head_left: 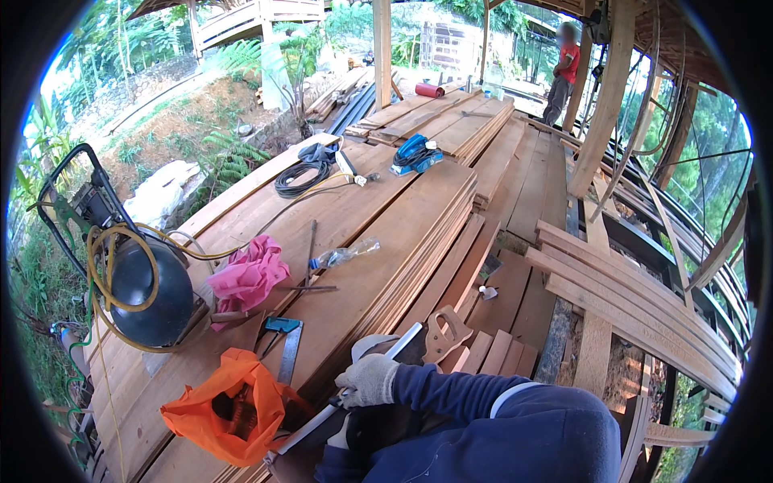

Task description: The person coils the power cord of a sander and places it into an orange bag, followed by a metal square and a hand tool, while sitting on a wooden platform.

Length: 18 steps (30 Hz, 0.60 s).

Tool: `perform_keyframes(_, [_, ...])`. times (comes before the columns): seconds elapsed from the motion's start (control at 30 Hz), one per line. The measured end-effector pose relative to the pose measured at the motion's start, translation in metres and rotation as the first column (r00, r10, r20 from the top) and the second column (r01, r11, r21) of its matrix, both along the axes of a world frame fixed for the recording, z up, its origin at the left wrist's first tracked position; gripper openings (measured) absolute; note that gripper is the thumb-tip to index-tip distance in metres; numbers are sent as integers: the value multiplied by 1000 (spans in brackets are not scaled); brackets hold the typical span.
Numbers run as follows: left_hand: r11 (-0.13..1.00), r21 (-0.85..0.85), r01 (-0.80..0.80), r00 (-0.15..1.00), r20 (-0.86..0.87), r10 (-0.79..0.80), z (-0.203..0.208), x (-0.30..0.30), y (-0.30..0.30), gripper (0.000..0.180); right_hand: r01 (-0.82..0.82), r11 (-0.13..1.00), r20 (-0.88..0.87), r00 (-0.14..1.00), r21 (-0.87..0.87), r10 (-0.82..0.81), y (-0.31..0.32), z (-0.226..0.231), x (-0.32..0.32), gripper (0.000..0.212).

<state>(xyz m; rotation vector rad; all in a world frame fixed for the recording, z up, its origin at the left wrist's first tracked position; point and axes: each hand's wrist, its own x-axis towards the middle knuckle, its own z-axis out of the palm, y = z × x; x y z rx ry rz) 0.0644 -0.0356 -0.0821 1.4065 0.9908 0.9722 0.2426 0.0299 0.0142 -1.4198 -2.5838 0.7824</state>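
Low in the view lies a handsaw with a light wooden handle (445, 333). A long, narrow pale metal strip (403, 342) runs down and left from beside the handle; whether it is the saw's blade edge I cannot tell. My right hand (370, 381), in a grey glove, is closed over this strip, with something small and dark at its fingertips. Just below, my left hand (341, 435) shows only as a bit of glove beside the strip, its fingers hidden. An orange bag (229, 402) stands open to the left, and a try square (288, 346) with a teal handle lies behind it.
Stacked planks (394, 249) fill the middle, bearing a blue power tool (416, 153), coiled cable (304, 179), plastic bottle (345, 253) and pink bag (250, 272). An air compressor (149, 278) stands left. Loose boards (636, 302) lie right; a person (564, 72) stands far back.
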Motion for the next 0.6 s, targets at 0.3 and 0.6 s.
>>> perform_keyframes(0.3, [1000,17,17,1000,3,-17,-3,0,1,36,-12,1000,-25,1000,-16,12,0,2,1,43])
perform_keyframes(0.6, [998,48,38,999,13,-39,-6,-1,1,35,8,1000,-80,997,-27,-10,3,-1,1,43])
